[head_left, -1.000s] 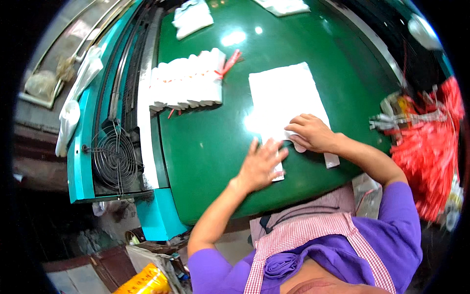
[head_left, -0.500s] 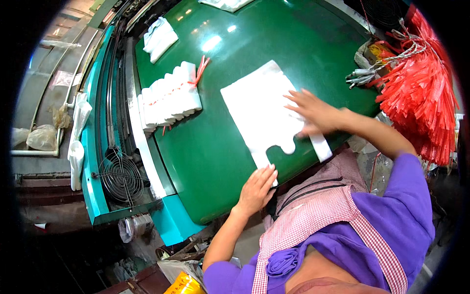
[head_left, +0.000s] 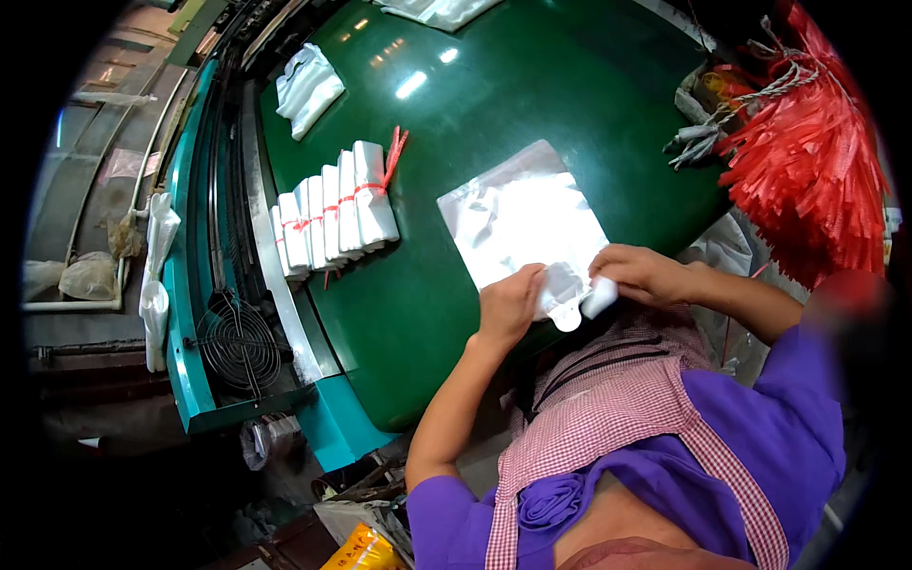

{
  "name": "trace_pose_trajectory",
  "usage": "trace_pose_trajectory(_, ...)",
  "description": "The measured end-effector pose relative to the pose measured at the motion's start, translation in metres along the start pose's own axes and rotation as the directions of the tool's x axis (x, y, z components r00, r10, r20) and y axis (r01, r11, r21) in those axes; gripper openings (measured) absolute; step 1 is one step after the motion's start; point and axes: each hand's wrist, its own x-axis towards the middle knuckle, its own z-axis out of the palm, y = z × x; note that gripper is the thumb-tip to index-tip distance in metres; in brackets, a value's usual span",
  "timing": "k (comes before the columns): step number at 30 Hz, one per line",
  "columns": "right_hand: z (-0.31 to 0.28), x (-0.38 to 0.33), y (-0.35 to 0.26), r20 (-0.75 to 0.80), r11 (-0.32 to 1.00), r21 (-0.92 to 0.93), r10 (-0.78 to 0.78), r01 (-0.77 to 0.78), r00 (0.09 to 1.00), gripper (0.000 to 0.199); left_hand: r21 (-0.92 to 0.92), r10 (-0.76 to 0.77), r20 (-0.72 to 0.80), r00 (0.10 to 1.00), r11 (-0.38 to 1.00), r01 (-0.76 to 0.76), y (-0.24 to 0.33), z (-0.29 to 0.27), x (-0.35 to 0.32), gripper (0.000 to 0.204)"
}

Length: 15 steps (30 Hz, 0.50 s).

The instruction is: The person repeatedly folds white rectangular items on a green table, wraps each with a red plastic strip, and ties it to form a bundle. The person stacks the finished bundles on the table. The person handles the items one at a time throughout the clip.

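Observation:
A flat stack of white plastic T-shirt bags (head_left: 527, 223) lies on the green tabletop, its handle end toward me. My left hand (head_left: 508, 306) is closed on the near left handle, fingertips curled over it. At the near right corner my right hand (head_left: 644, 274) grips the other handle, which is folded up in its fingers. Between the hands a rounded white tab (head_left: 567, 315) sticks out toward the table edge. To the left lie several rolled bundles of white bags (head_left: 344, 204), each tied with a red strip.
The green table (head_left: 399, 323) is glossy. Another folded white bag (head_left: 307, 90) lies at its far left, more white plastic (head_left: 442, 9) at the far edge. A big bunch of red plastic strips (head_left: 798, 180) hangs at right. A wire fan guard (head_left: 239, 344) stands by the teal frame.
Both hands have come to the near corners and closed on the handles; the right had been spread flat on the stack. The near end of the stack is now lifted and folded.

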Motion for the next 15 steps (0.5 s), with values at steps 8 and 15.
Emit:
trace_pose_trajectory(8, 0.026, 0.047, -0.023, 0.118, 0.91, -0.279, 0.349, -0.307, 0.93, 0.018, 0.388, 0.337, -0.102, 0.936, 0.88, -0.274, -0.001, 0.011, -0.052, 0.048)
trace_pose_trajectory(15, 0.049, 0.035, 0.006, -0.006, 0.742, -0.67, -0.031, 0.019, 0.999, 0.044, 0.395, 0.372, -0.025, 0.928, 0.856, -0.333, 0.007, 0.041, -0.075, 0.036)
